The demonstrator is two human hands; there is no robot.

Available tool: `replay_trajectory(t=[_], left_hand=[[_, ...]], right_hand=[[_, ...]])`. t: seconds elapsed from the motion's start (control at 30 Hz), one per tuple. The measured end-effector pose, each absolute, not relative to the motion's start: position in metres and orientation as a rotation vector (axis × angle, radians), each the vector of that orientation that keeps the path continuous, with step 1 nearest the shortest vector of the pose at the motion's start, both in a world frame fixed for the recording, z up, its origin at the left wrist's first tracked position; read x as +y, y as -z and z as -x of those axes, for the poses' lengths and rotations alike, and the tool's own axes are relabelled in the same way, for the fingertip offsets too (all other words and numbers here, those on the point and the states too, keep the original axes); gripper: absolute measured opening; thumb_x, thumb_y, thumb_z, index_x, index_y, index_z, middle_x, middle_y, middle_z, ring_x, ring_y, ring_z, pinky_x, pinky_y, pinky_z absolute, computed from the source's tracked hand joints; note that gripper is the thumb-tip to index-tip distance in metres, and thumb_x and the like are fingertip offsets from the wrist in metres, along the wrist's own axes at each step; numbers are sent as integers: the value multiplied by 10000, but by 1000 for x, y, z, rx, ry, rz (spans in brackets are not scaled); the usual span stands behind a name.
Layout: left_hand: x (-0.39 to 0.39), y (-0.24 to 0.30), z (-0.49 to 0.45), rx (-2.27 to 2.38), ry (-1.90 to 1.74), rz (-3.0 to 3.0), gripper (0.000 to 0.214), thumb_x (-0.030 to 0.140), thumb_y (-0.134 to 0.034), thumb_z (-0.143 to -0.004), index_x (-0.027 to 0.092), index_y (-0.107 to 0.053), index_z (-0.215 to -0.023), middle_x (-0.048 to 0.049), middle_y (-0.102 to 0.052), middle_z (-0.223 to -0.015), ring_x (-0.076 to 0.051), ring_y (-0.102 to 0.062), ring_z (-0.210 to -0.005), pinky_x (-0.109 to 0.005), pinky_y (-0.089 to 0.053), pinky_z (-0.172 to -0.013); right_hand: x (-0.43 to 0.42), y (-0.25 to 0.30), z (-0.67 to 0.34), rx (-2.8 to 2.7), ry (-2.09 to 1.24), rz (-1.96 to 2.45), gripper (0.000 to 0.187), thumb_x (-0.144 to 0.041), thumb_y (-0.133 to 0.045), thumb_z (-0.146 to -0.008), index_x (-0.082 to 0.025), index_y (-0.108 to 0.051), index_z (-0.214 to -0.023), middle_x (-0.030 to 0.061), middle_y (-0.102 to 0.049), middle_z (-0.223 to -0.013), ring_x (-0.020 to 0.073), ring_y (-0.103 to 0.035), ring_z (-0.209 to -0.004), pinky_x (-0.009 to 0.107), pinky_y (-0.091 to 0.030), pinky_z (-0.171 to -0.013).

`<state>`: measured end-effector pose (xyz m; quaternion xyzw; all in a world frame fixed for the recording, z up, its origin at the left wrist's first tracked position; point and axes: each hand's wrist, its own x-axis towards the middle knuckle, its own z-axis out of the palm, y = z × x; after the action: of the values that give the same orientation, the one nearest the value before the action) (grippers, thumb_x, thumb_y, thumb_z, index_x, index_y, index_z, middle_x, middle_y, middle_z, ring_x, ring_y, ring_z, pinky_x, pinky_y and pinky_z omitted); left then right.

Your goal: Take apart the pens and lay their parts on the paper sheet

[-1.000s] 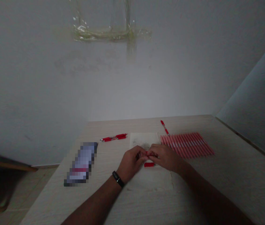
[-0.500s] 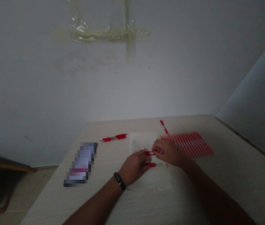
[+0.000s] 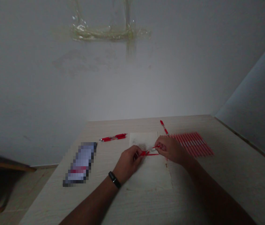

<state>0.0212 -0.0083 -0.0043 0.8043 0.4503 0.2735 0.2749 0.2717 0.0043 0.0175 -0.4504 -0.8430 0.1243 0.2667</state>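
My left hand (image 3: pixel 129 162) and my right hand (image 3: pixel 171 150) meet over a sheet of paper (image 3: pixel 149 173) on the wooden table (image 3: pixel 228 175). Both are closed in a pinch on thin red pen parts (image 3: pixel 149 152) stretched between them. The left pinches a red piece at its end, the right grips the other end. A black band sits on my left wrist.
A row of several red pens (image 3: pixel 192 143) lies right of my right hand. Two red pens (image 3: pixel 113 137) lie at the far left, a single one (image 3: pixel 164 126) at the back. A blurred flat object (image 3: pixel 80 163) lies left. Walls stand behind and right.
My left hand has lifted from the red piece on the paper and come up to the part in my right hand. The hands have drawn close again.
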Motion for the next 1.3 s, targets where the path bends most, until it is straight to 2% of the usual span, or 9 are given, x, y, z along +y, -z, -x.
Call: replay_trajectory(t=[0.33,0.67,0.9,1.2,1.3], left_hand=[[-9,4,-20,1230,-757,-2156,67,245,-589,-887,192,-612,-921,-18,-640,-805,-149,-559,-694,-246,-412,-629],[-8,2,-20,1187,-729,-2266,129,219,-563,-905,192,-668,-974,-44,-634,-882,-167,-572,-780,-265,-435,-696],[-9,2,-22,1193,-752,-2207,121,218,-606,-873,192,-687,-960,-34,-670,-863,-170,-592,-781,-270,-439,-713],[-7,2,-22,1112,-882,-1952,87,241,-593,-895,174,-648,-890,-18,-683,-798,-143,-582,-713,-246,-427,-670],[-7,2,-21,1062,-898,-1911,88,243,-585,-905,171,-635,-893,-16,-679,-801,-137,-576,-712,-239,-423,-662]], right_hand=[[4,-18,-270,-2289,-313,1186,69,-118,-601,-856,-184,-613,-872,15,-617,-829,159,-571,-778,273,-404,-727],[4,-14,-268,-2292,-308,1128,75,-107,-616,-860,-182,-617,-871,25,-618,-846,176,-588,-829,295,-429,-773],[-3,-13,-260,-2241,-509,990,228,-82,-564,-876,-203,-614,-1062,24,-621,-908,145,-588,-777,263,-456,-718],[5,-6,-267,-2264,-292,1083,123,-92,-604,-867,-193,-629,-933,24,-614,-879,171,-586,-836,300,-436,-767],[3,-7,-264,-2271,-302,1084,102,-123,-615,-882,-195,-631,-953,26,-615,-887,176,-592,-848,308,-438,-781]])
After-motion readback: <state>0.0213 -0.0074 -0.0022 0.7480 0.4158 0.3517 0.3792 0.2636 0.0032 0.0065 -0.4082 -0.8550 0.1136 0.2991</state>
